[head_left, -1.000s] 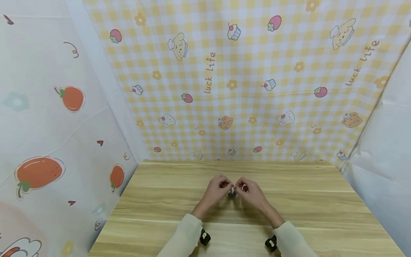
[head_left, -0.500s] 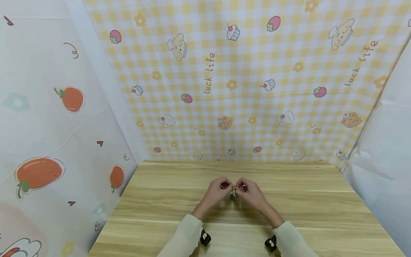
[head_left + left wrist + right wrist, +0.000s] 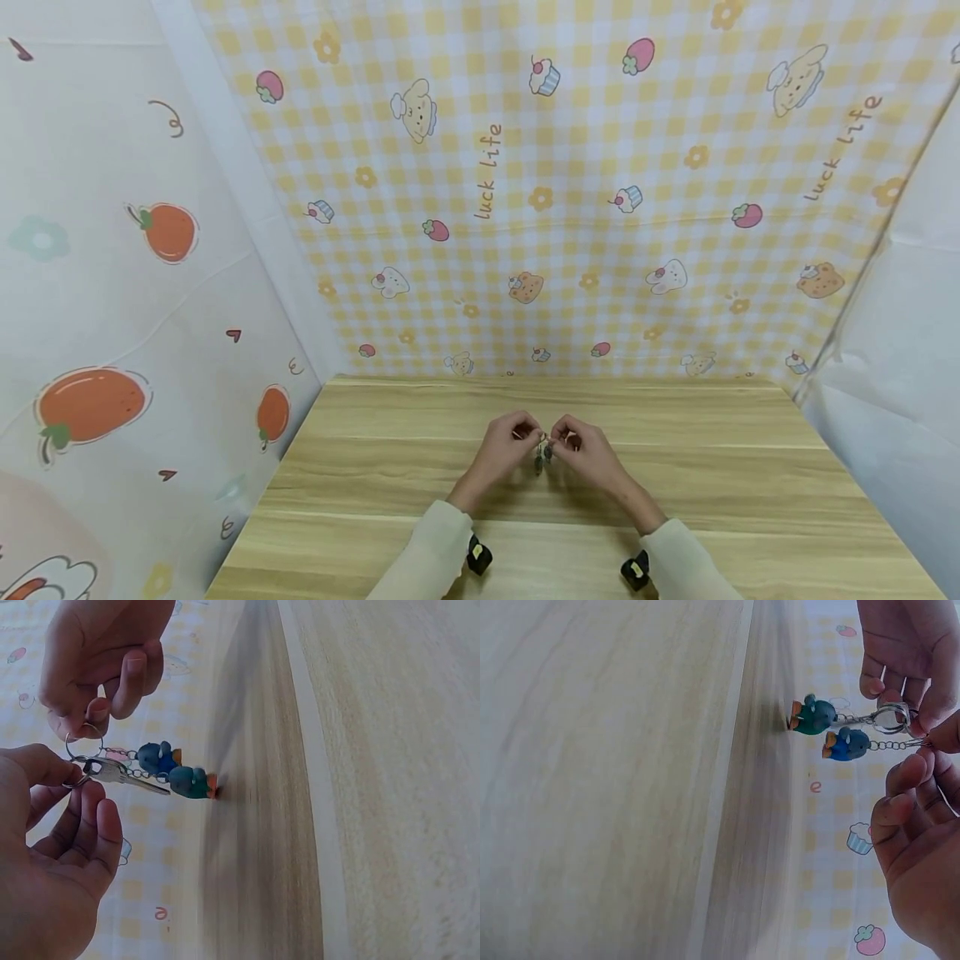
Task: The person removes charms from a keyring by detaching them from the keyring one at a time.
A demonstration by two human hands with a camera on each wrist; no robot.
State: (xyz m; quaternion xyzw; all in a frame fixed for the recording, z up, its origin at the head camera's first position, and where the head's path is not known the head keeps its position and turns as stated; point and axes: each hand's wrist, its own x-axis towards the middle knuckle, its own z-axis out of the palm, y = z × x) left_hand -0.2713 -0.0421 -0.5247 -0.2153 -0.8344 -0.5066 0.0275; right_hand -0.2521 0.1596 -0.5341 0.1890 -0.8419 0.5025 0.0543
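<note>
My left hand (image 3: pixel 512 440) and right hand (image 3: pixel 581 442) face each other above the table, fingertips close together. In the left wrist view, the left hand pinches a small metal split ring (image 3: pixel 77 780) beside a silver key (image 3: pixel 109 771). The right hand's thumb and finger pinch another key ring (image 3: pixel 84 742). Two bird-like charms hang on short chains: a green one (image 3: pixel 189 782) and a blue one (image 3: pixel 156 758), both with orange feet. In the right wrist view, the blue charm (image 3: pixel 847 745) hangs from the right hand's ring, the green charm (image 3: pixel 814 716) on the left hand's side.
The wood-grain table (image 3: pixel 375 467) spreads out around the hands. Behind it hangs a yellow checked cloth (image 3: pixel 570 250), with a patterned white sheet (image 3: pixel 112 317) on the left. Black wrist camera mounts (image 3: pixel 479 555) sit by both sleeves.
The fingertips came together half a second ago and now stand slightly apart. The charms have swung a little and show more below the hands. The arms have hardly moved.
</note>
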